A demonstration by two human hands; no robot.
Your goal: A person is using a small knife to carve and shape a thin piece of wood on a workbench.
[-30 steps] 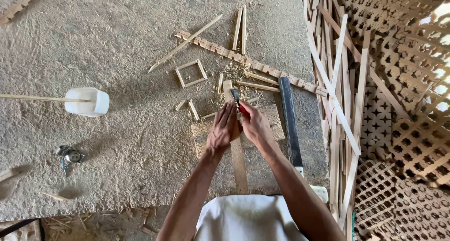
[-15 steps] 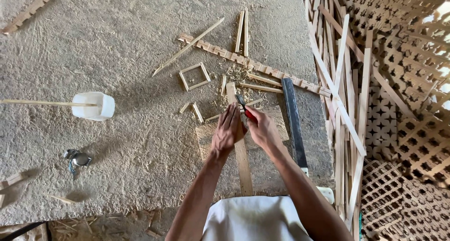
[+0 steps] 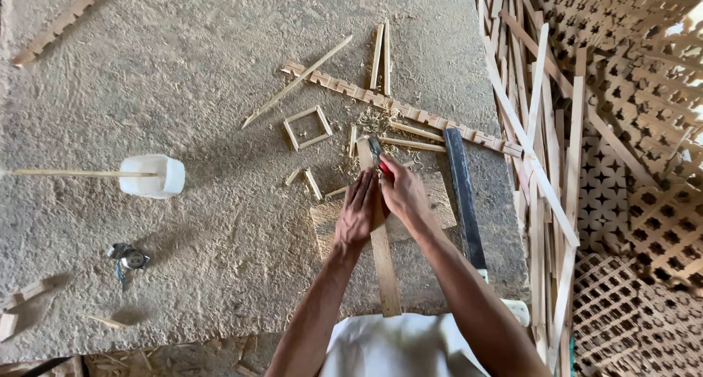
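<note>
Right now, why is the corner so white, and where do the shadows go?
Head view: sun glare washes out the lattice panels at the upper right; the white container casts its shadow up and to the right; both hands look sharp, not blurred.

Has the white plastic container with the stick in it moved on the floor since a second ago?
No. The white container keeps its place relative to the small wooden square frame; only the camera shifted.

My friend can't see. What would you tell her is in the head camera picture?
Two bare hands work on a long flat wooden strip on a dusty floor: the left hand presses it down, while the right hand holds a red-handled metal tool to its far end. Small wooden pieces, shavings and a white plastic tub lie around.
</note>
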